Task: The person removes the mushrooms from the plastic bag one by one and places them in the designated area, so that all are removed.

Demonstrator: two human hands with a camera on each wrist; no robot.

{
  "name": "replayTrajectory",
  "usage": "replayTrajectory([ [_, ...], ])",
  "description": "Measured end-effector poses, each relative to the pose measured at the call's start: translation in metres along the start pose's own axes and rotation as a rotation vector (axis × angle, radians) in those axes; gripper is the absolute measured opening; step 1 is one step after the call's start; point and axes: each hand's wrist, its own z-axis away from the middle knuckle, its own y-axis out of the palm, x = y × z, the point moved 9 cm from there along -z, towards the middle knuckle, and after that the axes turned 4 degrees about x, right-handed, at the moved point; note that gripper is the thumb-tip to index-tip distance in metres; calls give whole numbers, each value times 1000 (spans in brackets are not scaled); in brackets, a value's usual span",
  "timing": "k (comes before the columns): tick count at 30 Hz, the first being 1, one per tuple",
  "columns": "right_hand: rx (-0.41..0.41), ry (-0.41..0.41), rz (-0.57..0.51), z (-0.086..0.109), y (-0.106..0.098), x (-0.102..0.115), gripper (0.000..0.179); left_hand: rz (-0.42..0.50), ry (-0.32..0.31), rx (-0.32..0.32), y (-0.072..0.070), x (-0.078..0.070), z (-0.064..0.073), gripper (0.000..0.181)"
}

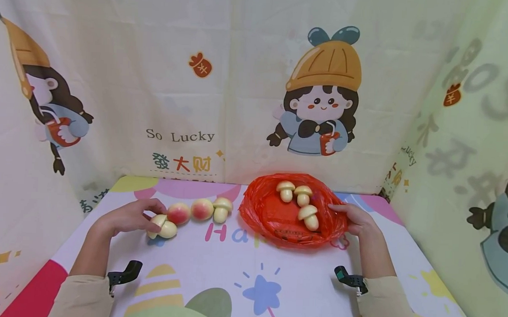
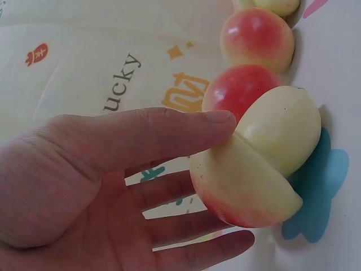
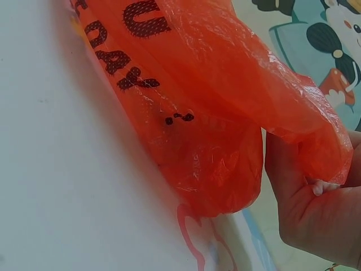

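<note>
Left hand (image 1: 133, 216) reaches in, thumb and fingers pinching a glossy cream mushroom-shaped piece (image 1: 167, 229) at table left; index fingertip hidden, table contact unclear. Just behind: round pink-and-cream peach (image 1: 179, 213), partly covered in left wrist view. Right hand (image 1: 357, 219) pinches red plastic bag's (image 1: 252, 216) right rim, fingertips partly under film.

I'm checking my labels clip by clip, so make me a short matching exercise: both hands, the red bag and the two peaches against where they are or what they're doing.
Column one
1. Left hand
2. Right hand
3. Red bag
4. Two peaches

Column two
a. In a row, between two mushrooms
b. Gripping a single mushroom
c. Open, with three mushrooms inside
d. Gripping the bag's rim

Right pairs: 1-b, 2-d, 3-c, 4-a
</note>
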Motion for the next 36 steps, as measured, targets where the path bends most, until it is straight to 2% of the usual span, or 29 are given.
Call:
replayTrajectory([
  [14, 7, -3, 17, -2, -1, 1, 37, -23, 14, 37, -2, 1, 3, 48],
  [23, 0, 2, 21, -1, -3, 1, 39, -17, -22, 39, -4, 2, 7, 59],
  [31, 7, 5, 19, -3, 0, 0, 39, -36, -28, 2, -10, 4, 12, 72],
  [36, -6, 6, 15, -3, -1, -1, 39, -70, 1, -74, -18, -3, 14, 81],
])
